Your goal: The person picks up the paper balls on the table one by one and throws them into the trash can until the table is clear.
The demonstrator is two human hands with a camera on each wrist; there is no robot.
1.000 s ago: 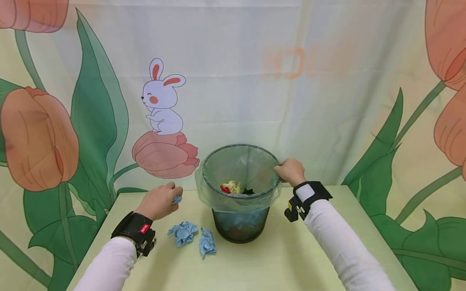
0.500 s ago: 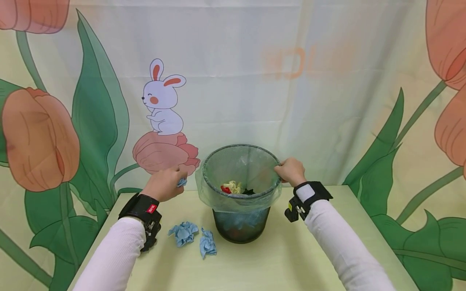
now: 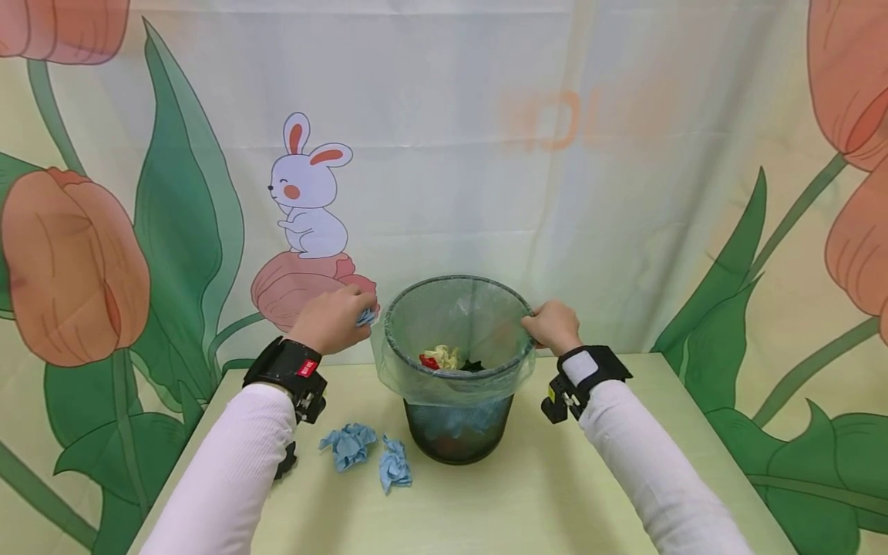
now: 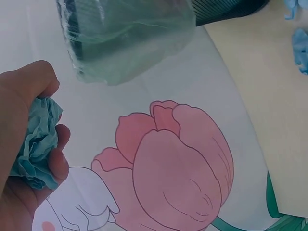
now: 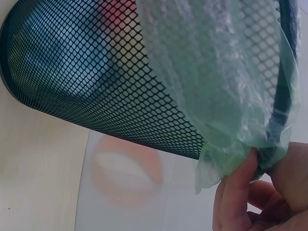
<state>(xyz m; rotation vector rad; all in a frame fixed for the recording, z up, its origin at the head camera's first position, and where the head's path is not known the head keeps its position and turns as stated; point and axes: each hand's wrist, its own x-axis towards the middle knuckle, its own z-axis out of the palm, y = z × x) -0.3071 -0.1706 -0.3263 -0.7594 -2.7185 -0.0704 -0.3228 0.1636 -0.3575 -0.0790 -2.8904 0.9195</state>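
Note:
My left hand (image 3: 334, 317) grips a crumpled ball of blue paper (image 4: 39, 139), held up just left of the bin's rim. A black mesh wastebasket (image 3: 458, 432) stands on the table, lined with a thin green plastic bag (image 3: 444, 391) folded over its rim. My right hand (image 3: 555, 327) pinches the rim and bag edge at the bin's right side; in the right wrist view its fingers (image 5: 238, 190) curl around them. Inside the bin lie a pale yellow crumpled piece (image 3: 446, 356), a red one (image 3: 430, 361) and a black one (image 3: 473, 366).
Two more crumpled blue papers, a wider one (image 3: 349, 445) and a narrower one (image 3: 395, 464), lie on the pale table (image 3: 486, 512) left of the bin's base. Behind the table hangs a cloth backdrop (image 3: 444, 177) printed with tulips and a rabbit.
My left hand has risen and moved right toward the bin's rim, carrying the blue paper. The right hand stays on the rim, and the bin stands where it was.

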